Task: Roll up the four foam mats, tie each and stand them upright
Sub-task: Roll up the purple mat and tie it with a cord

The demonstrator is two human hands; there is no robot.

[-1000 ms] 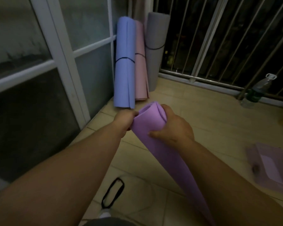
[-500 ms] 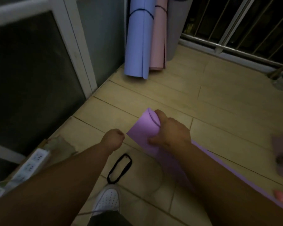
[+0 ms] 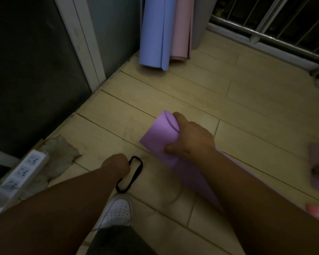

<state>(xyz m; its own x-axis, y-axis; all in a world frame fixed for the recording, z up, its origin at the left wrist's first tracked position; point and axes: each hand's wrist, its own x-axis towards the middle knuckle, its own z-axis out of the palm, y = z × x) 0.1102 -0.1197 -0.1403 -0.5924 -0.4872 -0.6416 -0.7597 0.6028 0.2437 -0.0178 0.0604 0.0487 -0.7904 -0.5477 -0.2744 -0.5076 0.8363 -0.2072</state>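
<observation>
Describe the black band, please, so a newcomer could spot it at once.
Find the tiled floor just ahead of the white shoe. There, between the left hand and the purple mat, lies the black band: a thin dark loop, where the mat is broad and pale.

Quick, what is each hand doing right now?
Left hand: fingers hidden, at the black band; cannot tell.
Right hand: holding the rolled purple mat.

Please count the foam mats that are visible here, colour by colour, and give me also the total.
blue mat: 1
pink mat: 1
grey mat: 1
purple mat: 1
Total: 4
</observation>
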